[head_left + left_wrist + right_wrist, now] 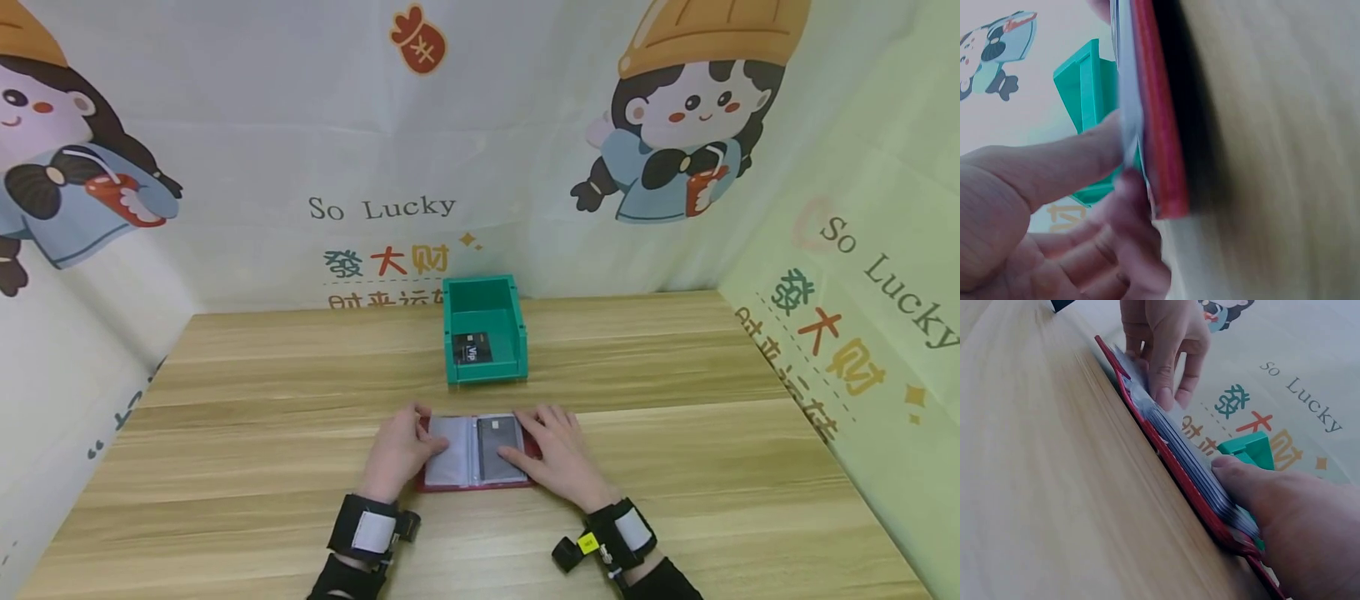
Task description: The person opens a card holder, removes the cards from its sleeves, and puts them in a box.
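A red-covered card holder with clear plastic sleeves lies open on the wooden table. Its left page looks pale; a dark card shows in the right sleeve. At the left edge my left hand pinches a plastic page, thumb on top and a finger behind, as the left wrist view shows. My right hand holds the right side, its thumb on the stacked sleeves and another finger at the upper corner. Its remaining fingers are partly hidden in the right wrist view.
Behind the card holder stands a green open bin with a black VIP card inside. A printed white cloth hangs at the table's back, with more cloth along both sides.
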A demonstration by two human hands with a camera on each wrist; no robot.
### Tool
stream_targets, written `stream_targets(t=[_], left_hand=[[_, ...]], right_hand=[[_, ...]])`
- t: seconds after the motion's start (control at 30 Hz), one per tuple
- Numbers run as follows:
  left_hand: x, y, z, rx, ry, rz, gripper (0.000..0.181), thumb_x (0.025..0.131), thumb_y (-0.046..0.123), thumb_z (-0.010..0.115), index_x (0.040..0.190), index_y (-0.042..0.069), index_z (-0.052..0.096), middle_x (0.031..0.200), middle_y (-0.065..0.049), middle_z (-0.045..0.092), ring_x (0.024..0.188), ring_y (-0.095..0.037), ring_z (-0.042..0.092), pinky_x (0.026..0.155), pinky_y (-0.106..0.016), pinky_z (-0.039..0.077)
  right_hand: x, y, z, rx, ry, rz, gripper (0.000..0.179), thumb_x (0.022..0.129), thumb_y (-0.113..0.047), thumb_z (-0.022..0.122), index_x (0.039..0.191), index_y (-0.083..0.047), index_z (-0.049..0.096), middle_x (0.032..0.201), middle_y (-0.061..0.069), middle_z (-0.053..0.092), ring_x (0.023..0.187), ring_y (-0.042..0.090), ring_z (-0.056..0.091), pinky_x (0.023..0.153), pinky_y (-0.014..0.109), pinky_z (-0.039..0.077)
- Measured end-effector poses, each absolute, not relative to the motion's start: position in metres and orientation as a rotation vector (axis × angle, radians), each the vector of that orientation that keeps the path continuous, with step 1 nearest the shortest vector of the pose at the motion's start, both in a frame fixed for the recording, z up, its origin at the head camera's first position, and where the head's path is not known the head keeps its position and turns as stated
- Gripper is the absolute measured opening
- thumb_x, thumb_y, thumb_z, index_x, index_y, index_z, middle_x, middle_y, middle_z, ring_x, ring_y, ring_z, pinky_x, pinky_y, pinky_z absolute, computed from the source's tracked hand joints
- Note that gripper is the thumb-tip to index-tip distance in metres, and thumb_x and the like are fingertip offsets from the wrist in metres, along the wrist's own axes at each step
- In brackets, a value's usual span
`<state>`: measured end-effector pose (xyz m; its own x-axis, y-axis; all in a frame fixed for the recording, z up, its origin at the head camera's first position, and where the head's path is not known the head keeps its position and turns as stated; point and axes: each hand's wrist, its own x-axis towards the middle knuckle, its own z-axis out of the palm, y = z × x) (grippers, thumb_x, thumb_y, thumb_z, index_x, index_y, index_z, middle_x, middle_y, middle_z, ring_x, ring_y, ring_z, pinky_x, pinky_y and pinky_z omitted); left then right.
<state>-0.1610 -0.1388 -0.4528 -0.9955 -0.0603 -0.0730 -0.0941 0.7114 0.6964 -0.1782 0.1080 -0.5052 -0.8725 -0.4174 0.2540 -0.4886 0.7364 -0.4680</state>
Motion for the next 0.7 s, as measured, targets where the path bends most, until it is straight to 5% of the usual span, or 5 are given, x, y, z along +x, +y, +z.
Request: stream_targets(t=[0.1,0.23,0.37,0.7], left_hand=[[-0.159,-0.132,-0.45,-0.043,2.972,1.117,0.042,0.085,-0.001,0.083,0.122,-0.005,0.062,0.088,-0.012,0.062,0.076,-0.022,0.057,0.068,-0.035,0.048],[-0.158,-0.122,-0.45,0.109,3.048,1.056,0.023,0.085,-0.007,0.078,0.105,-0.002,0.069,0.091,-0.013,0.065,0.081,-0.023,0.059,0.073,-0.038,0.051],[-0.159,-0.114,-0.454,0.217,3.004,1.054,0.002,0.09,0.0,0.075,0.09,0.001,0.074,0.079,-0.005,0.065,0.072,-0.014,0.056,0.066,-0.029,0.047],[-0.16,-0.109,-0.459,0.18,2.841,1.205,0.016,0.097,0.013,0.073,0.088,0.001,0.077,0.072,0.001,0.061,0.063,-0.01,0.049,0.056,-0.023,0.036]], right_hand=[[-0.179,0.106,-0.504,0.709,-2.816,0.809,0.067,0.095,-0.049,0.073,0.144,-0.004,0.063,0.115,0.009,0.064,0.104,0.023,0.051,0.086,0.036,0.036],[-0.179,0.104,-0.503,0.692,-2.825,0.833,0.067,0.094,-0.049,0.073,0.144,-0.006,0.063,0.115,0.009,0.064,0.104,0.024,0.051,0.086,0.036,0.035],[-0.179,0.104,-0.502,0.686,-2.833,0.836,0.067,0.094,-0.05,0.074,0.144,-0.007,0.063,0.114,0.009,0.063,0.103,0.024,0.05,0.086,0.036,0.035],[-0.178,0.106,-0.505,0.681,-2.842,0.801,0.067,0.092,-0.053,0.075,0.144,-0.012,0.064,0.106,0.004,0.059,0.098,0.022,0.046,0.085,0.036,0.031]])
